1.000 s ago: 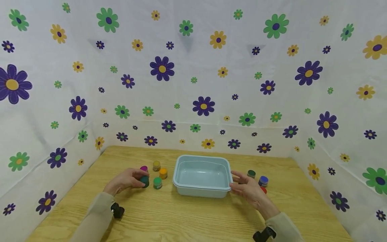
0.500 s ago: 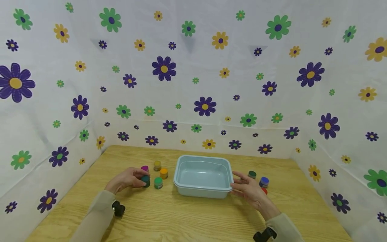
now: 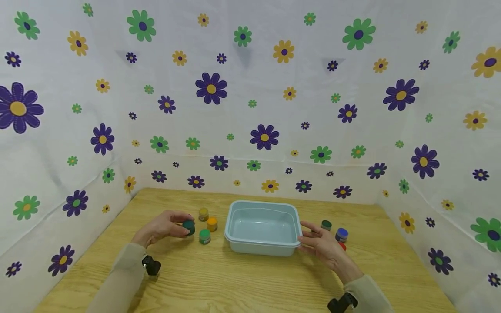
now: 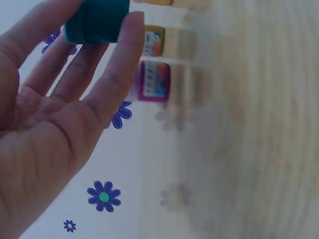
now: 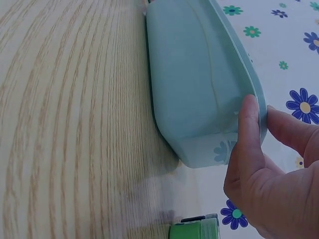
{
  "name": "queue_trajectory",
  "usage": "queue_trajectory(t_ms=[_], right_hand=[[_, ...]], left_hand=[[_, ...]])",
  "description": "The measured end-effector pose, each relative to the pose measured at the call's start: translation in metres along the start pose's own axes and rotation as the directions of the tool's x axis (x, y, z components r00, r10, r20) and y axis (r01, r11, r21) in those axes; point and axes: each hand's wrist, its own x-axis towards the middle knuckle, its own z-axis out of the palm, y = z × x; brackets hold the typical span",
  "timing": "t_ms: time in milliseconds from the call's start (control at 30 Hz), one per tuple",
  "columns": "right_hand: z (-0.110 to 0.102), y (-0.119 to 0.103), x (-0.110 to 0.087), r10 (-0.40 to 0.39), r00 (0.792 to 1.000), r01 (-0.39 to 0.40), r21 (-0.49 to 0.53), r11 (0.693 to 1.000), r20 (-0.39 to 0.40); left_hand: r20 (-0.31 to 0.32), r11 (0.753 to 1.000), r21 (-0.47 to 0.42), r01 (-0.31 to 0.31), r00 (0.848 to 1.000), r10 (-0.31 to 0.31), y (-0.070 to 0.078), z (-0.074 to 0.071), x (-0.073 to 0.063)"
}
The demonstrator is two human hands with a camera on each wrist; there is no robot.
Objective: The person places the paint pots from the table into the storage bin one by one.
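Observation:
My left hand (image 3: 166,226) holds a small teal paint jar (image 3: 189,227) between thumb and fingers, a little above the table. In the left wrist view the teal jar (image 4: 102,22) appears at the top, partly cut off. Beyond it stands a magenta paint jar (image 4: 155,79), hidden by the hand in the head view. My right hand (image 3: 322,248) grips the right rim of a pale blue plastic basin (image 3: 262,250). The right wrist view shows the basin's rim (image 5: 244,55) between thumb and finger. Nothing is visible inside the basin.
Yellow (image 3: 203,214), orange (image 3: 212,224) and green (image 3: 205,236) jars stand left of the basin. On the right are dark green (image 3: 325,225), blue (image 3: 342,234) and red (image 3: 342,246) jars, the red one partly hidden. A flowered cloth (image 3: 242,117) surrounds the wooden table (image 3: 235,287).
My left hand has lifted the teal jar slightly off the table, and the magenta jar has become covered in the head view. The right hand and basin stay put.

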Motion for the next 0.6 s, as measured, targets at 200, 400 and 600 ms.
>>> queue_trajectory(t_ms=[200, 400, 600], right_hand=[[0.000, -0.001, 0.003, 0.017, 1.000, -0.017, 0.010, 1.000, -0.010], [-0.003, -0.001, 0.004, 0.004, 1.000, -0.005, 0.011, 1.000, 0.020], [-0.004, 0.000, 0.002, 0.013, 0.999, -0.013, 0.006, 1.000, 0.033]], left_hand=[[0.011, 0.998, -0.061, -0.036, 0.999, 0.036, 0.014, 0.007, 0.013], [0.003, 0.988, -0.150, -0.019, 1.000, 0.019, 0.033, 0.022, 0.026], [-0.017, 0.984, -0.179, -0.010, 1.000, 0.007, 0.051, 0.045, 0.039]])
